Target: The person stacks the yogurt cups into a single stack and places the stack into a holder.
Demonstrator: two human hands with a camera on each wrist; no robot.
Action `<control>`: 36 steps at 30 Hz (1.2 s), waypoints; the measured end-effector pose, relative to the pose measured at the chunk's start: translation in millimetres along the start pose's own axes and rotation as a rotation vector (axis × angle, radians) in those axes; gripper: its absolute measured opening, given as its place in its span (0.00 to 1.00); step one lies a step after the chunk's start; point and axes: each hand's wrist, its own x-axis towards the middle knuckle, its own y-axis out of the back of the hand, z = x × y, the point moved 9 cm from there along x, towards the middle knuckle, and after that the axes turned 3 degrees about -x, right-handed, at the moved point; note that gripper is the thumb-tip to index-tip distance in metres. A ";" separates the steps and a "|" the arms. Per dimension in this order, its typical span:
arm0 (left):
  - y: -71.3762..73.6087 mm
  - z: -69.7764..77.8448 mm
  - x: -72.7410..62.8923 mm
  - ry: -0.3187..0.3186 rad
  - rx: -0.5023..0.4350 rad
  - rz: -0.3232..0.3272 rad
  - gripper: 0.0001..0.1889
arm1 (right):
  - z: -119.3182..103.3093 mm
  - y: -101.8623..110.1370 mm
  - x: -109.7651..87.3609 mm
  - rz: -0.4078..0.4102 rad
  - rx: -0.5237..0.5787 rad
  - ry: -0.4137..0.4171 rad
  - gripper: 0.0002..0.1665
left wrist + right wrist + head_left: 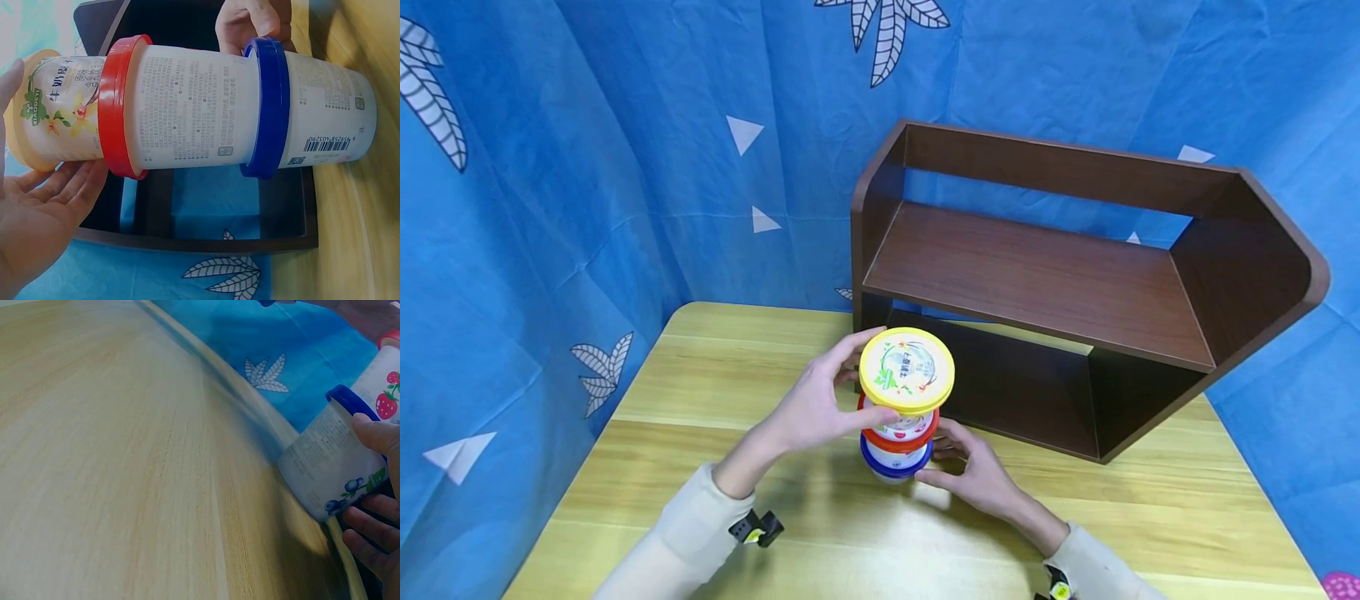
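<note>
Three white tubs stand in a stack on the wooden table. On top is the yellow-lidded tub; the red-lidded tub sits below it, and the blue-lidded tub forms the base. My left hand grips the top tub from the left, thumb in front and fingers behind. Low on the right side, my right hand holds the blue-lidded tub, its thumb just under the lid in the right wrist view. Blueberries are printed on the bottom tub, strawberries on the middle one. A barcode shows in the left wrist view.
A dark brown two-tier shelf stands behind and to the right of the stack, its left end close to the tubs. Wooden table surface extends around them. A blue patterned curtain hangs along the back and sides.
</note>
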 end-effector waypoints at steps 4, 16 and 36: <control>0.4 1.1 -1.0 0.000 0.014 -0.005 0.50 | -0.3 0.0 -0.1 0.000 -0.002 -0.006 0.39; 7.5 -10.2 -14.7 -0.031 0.021 0.017 0.52 | 0.9 -0.4 0.1 -0.003 0.001 -0.003 0.39; -5.4 -81.5 -58.0 0.084 0.030 0.014 0.52 | 2.7 -0.9 0.2 -0.006 -0.002 -0.021 0.39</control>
